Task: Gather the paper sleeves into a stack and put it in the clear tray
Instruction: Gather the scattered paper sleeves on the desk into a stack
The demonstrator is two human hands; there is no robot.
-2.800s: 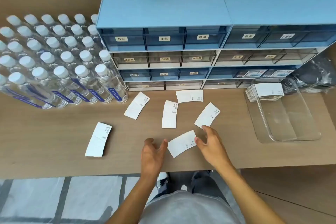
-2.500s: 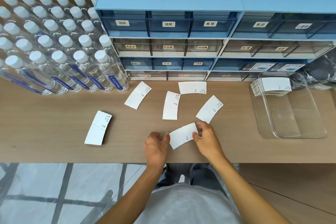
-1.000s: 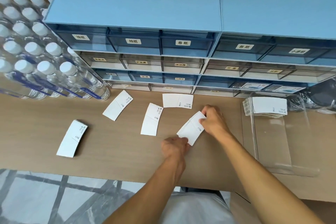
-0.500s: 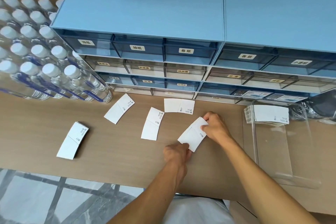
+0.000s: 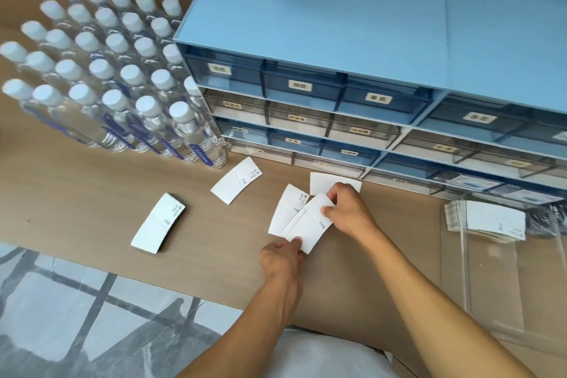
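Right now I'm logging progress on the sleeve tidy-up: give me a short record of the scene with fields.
held sleeves: small stack pinched by left hand and right hand
loose sleeves on table: four visible, far-left sleeve farthest from the hands
clear tray: right side, holds an earlier stack
bottles: upright, left of drawers

No text can be read with certainty. The drawers of the blue cabinet (image 5: 337, 95) carry small white labels (image 5: 300, 85) with dark characters, too blurred to read; the paper sleeves (image 5: 310, 221) between the fingers and beside them show tiny print and a round mark. The water bottles (image 5: 184, 135) have illegible blue strips.
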